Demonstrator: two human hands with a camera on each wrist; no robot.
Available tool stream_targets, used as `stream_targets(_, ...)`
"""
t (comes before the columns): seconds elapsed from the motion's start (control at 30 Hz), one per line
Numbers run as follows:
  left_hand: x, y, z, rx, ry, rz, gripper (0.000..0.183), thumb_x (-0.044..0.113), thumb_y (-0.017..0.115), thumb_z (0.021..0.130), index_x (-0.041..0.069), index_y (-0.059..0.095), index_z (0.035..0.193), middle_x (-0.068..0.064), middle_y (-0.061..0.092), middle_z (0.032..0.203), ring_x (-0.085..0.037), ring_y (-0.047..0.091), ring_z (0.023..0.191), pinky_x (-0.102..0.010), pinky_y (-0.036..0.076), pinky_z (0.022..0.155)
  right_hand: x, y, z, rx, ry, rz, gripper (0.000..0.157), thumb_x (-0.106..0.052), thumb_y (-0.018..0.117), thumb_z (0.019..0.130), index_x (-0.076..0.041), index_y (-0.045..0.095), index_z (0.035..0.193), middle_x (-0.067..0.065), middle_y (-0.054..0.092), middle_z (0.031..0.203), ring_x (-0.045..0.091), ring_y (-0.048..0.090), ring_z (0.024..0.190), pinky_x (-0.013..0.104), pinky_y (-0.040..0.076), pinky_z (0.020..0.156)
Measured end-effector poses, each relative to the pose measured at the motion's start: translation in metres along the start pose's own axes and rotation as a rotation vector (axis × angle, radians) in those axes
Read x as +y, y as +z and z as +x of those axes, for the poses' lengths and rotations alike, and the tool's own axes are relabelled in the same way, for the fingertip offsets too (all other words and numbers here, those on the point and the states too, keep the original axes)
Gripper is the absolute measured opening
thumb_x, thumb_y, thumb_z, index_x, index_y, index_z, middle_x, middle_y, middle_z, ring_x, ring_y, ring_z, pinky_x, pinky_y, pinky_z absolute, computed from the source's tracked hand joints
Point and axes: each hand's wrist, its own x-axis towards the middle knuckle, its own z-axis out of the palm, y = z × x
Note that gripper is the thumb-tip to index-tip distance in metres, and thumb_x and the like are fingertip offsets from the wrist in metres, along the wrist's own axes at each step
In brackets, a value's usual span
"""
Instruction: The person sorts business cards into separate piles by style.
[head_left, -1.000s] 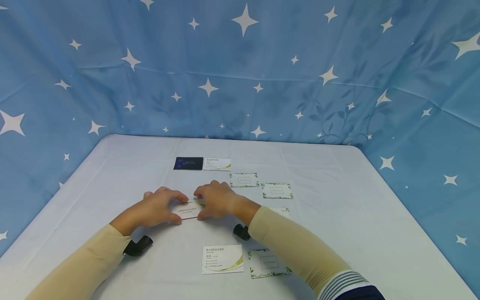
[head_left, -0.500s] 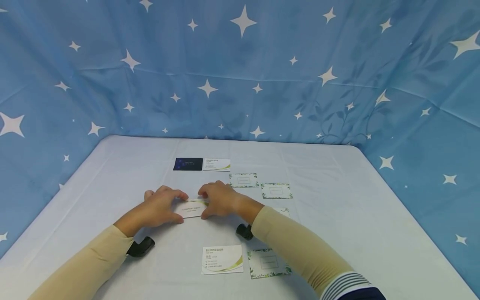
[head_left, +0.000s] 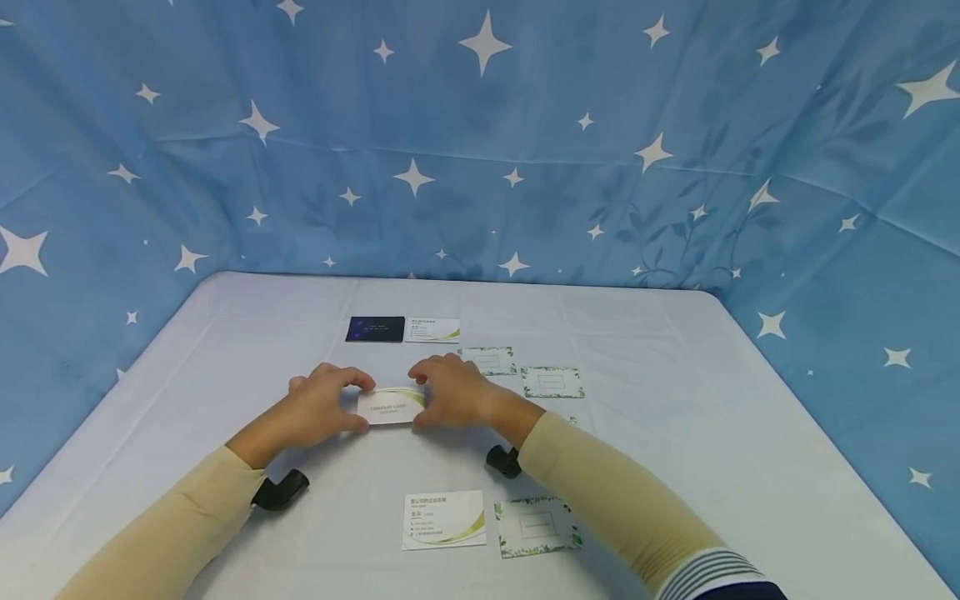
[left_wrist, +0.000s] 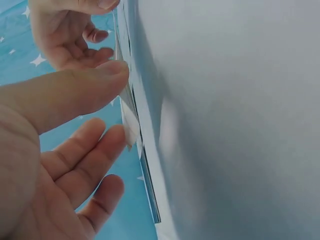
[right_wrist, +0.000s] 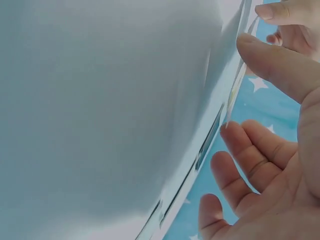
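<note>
In the head view, a white business card [head_left: 390, 406] with grey lettering and a gold-green curve lies between both hands. My left hand [head_left: 318, 408] grips its left end, thumb at the near edge and a finger at the far edge. At the right end my right hand [head_left: 453, 392] holds it the same way. Both wrist views show the card [left_wrist: 130, 120] edge-on, tilted a little against the tabletop. Beyond the hands, a dark blue card [head_left: 375, 329] and a white card with a gold curve [head_left: 432, 330] lie side by side.
Leaf-bordered cards lie to the right, one farther back [head_left: 491, 360], one beside it [head_left: 552, 382], one nearer [head_left: 537, 527]. The right sleeve partly covers another. A white card with text [head_left: 445, 520] lies near the front. A starry blue curtain [head_left: 480, 150] hangs behind the white table [head_left: 675, 417].
The business card has shifted slightly right and away from the body, with both hands moving along. The right hand now covers a corner of the farther leaf-bordered card. Other cards stay put.
</note>
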Motion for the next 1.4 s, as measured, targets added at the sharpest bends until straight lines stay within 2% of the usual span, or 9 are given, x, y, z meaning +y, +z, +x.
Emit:
stream_targets(0.27,0.003,-0.007,0.011,0.025,0.054,-0.039,0.046,0.021,0.083,0.082,0.015,0.066,0.124,-0.015,0.056,0.129,-0.034,0.044,0.121,-0.056,0.026,0.092,0.017,-0.008,-0.004,0.065,-0.01,0.064,0.063,-0.034,0.082,0.084,-0.013,0.058,0.138,-0.003,0.061,0.124,0.019,0.047,0.117,0.039,0.038,0.101)
stream_targets(0.5,0.006,-0.013,0.047,0.016,0.078,-0.076,0.045,0.021,0.079,0.087,0.012,0.062,0.127,-0.015,0.056,0.135,-0.036,0.041,0.129,-0.06,0.022,0.099,0.036,-0.021,0.007,0.118,0.018,0.133,0.062,-0.031,0.079,0.087,-0.01,0.055,0.141,0.002,0.058,0.129,0.022,0.047,0.116,0.039,0.04,0.099)
stream_targets(0.67,0.016,-0.017,0.077,0.019,0.057,-0.084,0.046,0.019,0.077,0.089,0.011,0.06,0.131,-0.013,0.054,0.136,-0.036,0.037,0.129,-0.057,0.021,0.1,0.053,-0.031,0.019,0.152,0.064,0.179,0.059,-0.027,0.076,0.09,-0.007,0.053,0.141,0.004,0.055,0.133,0.022,0.046,0.112,0.039,0.041,0.096)
stream_targets(0.77,0.02,-0.017,0.094,0.01,0.034,-0.079,0.046,0.02,0.076,0.09,0.014,0.059,0.133,-0.013,0.053,0.134,-0.035,0.035,0.125,-0.056,0.021,0.099,0.063,-0.036,0.027,0.167,0.079,0.19,0.059,-0.025,0.074,0.091,-0.006,0.053,0.142,0.007,0.054,0.134,0.024,0.046,0.116,0.04,0.04,0.1)
stream_targets(1.0,0.019,-0.015,0.128,-0.008,-0.01,-0.074,0.043,0.021,0.076,0.091,0.019,0.058,0.13,-0.01,0.053,0.132,-0.032,0.032,0.127,-0.057,0.019,0.1,0.081,-0.042,0.048,0.18,0.133,0.175,0.057,-0.026,0.072,0.092,-0.008,0.052,0.142,0.006,0.053,0.134,0.023,0.046,0.12,0.041,0.038,0.105)
stream_targets(1.2,0.016,-0.014,0.141,-0.038,-0.039,-0.04,0.043,0.021,0.073,0.093,0.019,0.057,0.132,-0.007,0.051,0.138,-0.031,0.032,0.13,-0.056,0.019,0.102,0.087,-0.038,0.063,0.162,0.178,0.205,0.058,-0.026,0.072,0.092,-0.009,0.051,0.143,0.006,0.053,0.136,0.023,0.047,0.121,0.041,0.038,0.106)
stream_targets(1.4,0.015,-0.012,0.147,-0.048,-0.076,-0.053,0.042,0.021,0.072,0.094,0.022,0.057,0.133,-0.012,0.045,0.137,-0.04,0.031,0.12,-0.058,0.025,0.099,0.09,-0.034,0.071,0.15,0.228,0.223,0.059,-0.024,0.073,0.091,-0.009,0.05,0.144,0.005,0.053,0.138,0.022,0.047,0.124,0.04,0.035,0.108)
